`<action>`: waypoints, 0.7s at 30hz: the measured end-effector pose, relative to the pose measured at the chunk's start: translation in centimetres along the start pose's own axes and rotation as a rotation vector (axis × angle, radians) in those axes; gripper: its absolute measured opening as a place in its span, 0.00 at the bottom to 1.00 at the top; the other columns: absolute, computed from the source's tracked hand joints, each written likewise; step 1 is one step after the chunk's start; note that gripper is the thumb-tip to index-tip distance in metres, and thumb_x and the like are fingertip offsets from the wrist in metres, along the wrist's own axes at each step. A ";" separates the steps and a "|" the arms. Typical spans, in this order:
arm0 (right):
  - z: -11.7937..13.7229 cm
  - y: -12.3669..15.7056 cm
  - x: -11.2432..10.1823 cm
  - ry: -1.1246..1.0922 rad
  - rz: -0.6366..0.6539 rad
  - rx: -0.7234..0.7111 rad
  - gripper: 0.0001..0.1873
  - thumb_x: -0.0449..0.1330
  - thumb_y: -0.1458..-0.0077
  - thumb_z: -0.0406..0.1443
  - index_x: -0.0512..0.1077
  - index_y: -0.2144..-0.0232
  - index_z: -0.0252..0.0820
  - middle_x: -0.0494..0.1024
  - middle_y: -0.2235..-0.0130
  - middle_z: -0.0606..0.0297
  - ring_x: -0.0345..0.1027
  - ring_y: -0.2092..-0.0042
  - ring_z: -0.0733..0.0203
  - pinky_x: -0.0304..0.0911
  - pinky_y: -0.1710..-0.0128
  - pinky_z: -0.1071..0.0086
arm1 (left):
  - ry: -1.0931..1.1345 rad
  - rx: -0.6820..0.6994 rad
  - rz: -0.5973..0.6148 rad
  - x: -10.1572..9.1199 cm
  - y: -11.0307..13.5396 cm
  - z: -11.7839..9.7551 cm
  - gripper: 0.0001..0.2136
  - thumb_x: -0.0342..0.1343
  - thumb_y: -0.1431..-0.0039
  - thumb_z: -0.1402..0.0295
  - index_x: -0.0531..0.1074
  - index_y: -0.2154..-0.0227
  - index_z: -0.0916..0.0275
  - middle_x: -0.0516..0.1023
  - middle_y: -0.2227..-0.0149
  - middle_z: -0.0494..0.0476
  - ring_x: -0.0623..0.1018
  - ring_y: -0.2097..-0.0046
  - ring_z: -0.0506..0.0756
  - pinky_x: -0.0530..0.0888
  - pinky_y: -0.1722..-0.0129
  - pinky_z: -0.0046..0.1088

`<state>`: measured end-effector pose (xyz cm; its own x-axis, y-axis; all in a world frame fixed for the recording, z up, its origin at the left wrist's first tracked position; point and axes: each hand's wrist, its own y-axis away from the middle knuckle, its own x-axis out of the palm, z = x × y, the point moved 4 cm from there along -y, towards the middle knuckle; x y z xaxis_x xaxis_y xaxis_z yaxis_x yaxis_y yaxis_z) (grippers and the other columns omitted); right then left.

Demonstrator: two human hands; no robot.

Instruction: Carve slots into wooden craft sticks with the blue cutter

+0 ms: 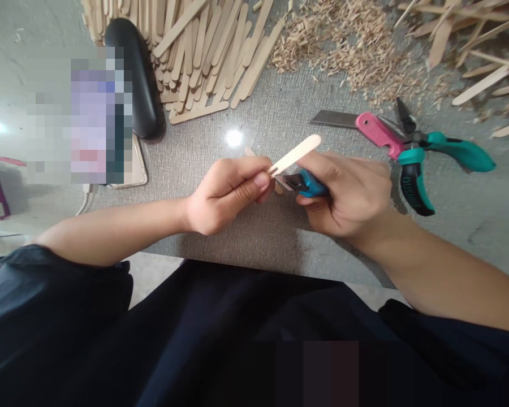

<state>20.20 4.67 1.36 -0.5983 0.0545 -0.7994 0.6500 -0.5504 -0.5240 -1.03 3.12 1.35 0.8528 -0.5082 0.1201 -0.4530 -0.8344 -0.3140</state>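
Observation:
My left hand (224,192) is closed, pinching one end of a pale wooden craft stick (297,154) that points up and to the right. My right hand (350,192) is wrapped around a teal utility knife (307,183), whose short blade meets the stick right beside my left thumb. Both hands hover just above the grey table (263,118), near its front edge. Another small stick piece pokes out behind my left fingers.
A heap of craft sticks (203,51) lies at the back. Wood shavings (348,45) are scattered to its right, with more sticks (483,51) at far right. A pink-handled knife (365,127) and teal pliers (432,158) rest right of my hands. A black case (133,73) and a phone (110,135) sit left.

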 end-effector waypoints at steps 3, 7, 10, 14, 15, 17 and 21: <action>0.4 0.1 0.1 0.001 -0.009 -0.013 0.24 0.50 0.14 0.47 0.73 0.31 0.41 0.79 0.67 0.67 0.71 0.69 0.60 0.60 0.68 0.63 | 0.024 -0.035 0.000 0.3 0.2 0.0 0.16 0.55 0.16 0.62 0.70 0.66 0.58 0.67 0.73 0.48 0.66 0.74 0.48 0.67 0.72 0.29; 0.5 0.3 0.3 0.014 0.003 0.011 0.22 0.49 0.14 0.46 0.72 0.32 0.43 0.79 0.66 0.67 0.71 0.69 0.60 0.60 0.69 0.63 | 0.016 -0.032 0.003 0.4 0.4 0.0 0.15 0.55 0.16 0.64 0.70 0.65 0.58 0.66 0.74 0.47 0.67 0.73 0.47 0.68 0.71 0.29; 0.6 0.2 0.4 0.037 -0.004 0.010 0.21 0.50 0.15 0.46 0.72 0.32 0.43 0.79 0.66 0.68 0.71 0.69 0.60 0.60 0.69 0.63 | 0.013 -0.051 -0.003 0.5 0.6 0.2 0.15 0.55 0.16 0.64 0.70 0.65 0.59 0.67 0.73 0.48 0.69 0.72 0.47 0.69 0.69 0.29; 0.6 -0.1 0.5 0.072 -0.045 -0.015 0.22 0.51 0.15 0.46 0.73 0.33 0.42 0.77 0.67 0.69 0.67 0.70 0.61 0.58 0.69 0.63 | 0.073 -0.110 -0.050 0.9 0.7 0.7 0.18 0.57 0.16 0.57 0.70 0.66 0.59 0.66 0.74 0.47 0.66 0.73 0.47 0.67 0.72 0.29; 0.6 -0.1 0.5 0.085 -0.066 -0.023 0.22 0.51 0.15 0.46 0.74 0.34 0.41 0.76 0.68 0.69 0.65 0.70 0.61 0.56 0.69 0.62 | 0.110 -0.130 -0.060 1.1 0.7 0.9 0.20 0.57 0.17 0.54 0.69 0.67 0.58 0.65 0.74 0.47 0.65 0.74 0.47 0.65 0.74 0.29; 0.4 -0.2 0.5 0.116 -0.116 -0.028 0.24 0.51 0.15 0.47 0.75 0.33 0.39 0.72 0.70 0.69 0.60 0.71 0.60 0.52 0.70 0.60 | 0.195 -0.156 -0.085 1.4 0.7 1.3 0.22 0.58 0.18 0.51 0.68 0.68 0.58 0.62 0.75 0.46 0.62 0.76 0.46 0.61 0.76 0.28; -0.4 0.0 0.7 0.151 -0.191 -0.028 0.30 0.60 0.19 0.49 0.72 0.24 0.46 0.73 0.68 0.68 0.61 0.69 0.59 0.52 0.68 0.60 | 0.326 -0.136 -0.144 1.6 0.7 1.7 0.20 0.58 0.17 0.57 0.67 0.69 0.59 0.59 0.76 0.45 0.58 0.77 0.44 0.56 0.77 0.25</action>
<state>20.02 5.05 0.65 -0.6364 0.2805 -0.7186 0.5455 -0.4950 -0.6763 0.45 2.11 -0.23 0.7928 -0.4067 0.4540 -0.3837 -0.9117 -0.1466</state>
